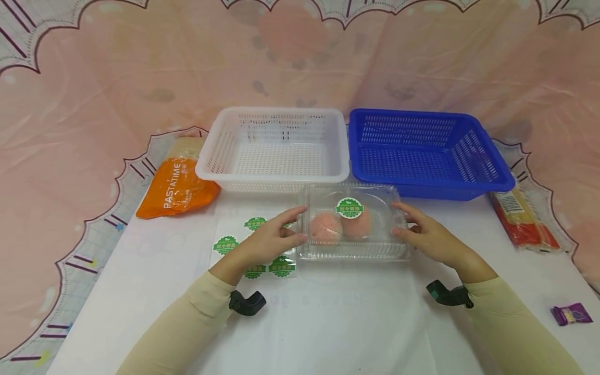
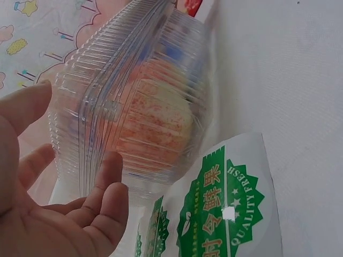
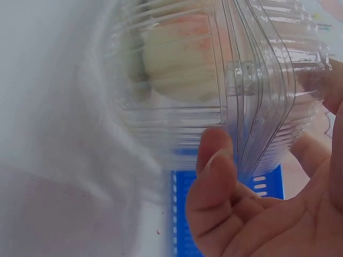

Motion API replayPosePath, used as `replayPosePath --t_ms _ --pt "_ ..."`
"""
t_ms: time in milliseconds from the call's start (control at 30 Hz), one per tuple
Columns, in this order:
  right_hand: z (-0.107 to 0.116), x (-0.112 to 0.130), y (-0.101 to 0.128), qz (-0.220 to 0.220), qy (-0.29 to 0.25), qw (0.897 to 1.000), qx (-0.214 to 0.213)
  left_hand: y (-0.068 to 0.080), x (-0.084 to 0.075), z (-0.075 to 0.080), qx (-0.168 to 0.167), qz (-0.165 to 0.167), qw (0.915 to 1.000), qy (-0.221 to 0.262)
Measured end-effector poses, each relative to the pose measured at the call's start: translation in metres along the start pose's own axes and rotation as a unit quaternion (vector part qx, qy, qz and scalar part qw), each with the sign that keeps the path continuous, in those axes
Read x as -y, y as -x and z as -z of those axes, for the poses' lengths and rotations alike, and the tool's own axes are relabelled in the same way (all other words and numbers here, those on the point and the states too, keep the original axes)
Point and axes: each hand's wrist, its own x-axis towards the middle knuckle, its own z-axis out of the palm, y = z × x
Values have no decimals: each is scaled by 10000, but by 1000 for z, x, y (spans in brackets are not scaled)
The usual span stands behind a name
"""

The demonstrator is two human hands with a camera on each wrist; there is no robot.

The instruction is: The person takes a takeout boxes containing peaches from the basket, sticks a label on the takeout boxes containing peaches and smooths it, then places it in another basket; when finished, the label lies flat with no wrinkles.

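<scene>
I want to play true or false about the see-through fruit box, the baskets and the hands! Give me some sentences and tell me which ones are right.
1. Both hands hold the clear box, one at each end. True: the left hand is at its left end and the right hand at its right end of the clear box.
2. The box has a green sticker on its lid. True: a round green sticker sits on top.
3. The white basket is full of fruit. False: the white basket shows nothing inside.
4. The blue basket stands left of the white one. False: the blue basket stands to its right.
5. The orange bag lies inside the blue basket. False: the orange bag lies on the table, left of the white basket.
</scene>
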Motion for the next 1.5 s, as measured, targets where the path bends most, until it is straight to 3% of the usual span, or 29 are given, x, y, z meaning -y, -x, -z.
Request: replayPosePath --t_ms 667,967,1267,1500 --pt "-3 3 13 -13 -57 9996 -259 3 -9 -2 223 -61 9997 49" --pt "-4 1 20 59 -679 9966 -462 2 -12 -4 295 -199 9994 6" --pt "-6 4 26 278 -839 9920 -904 6 -16 -5 287 -233 9993 91" --pt "-9 5 30 794 -1065 9821 -1333 9 -23 -7 211 -310 9993 41"
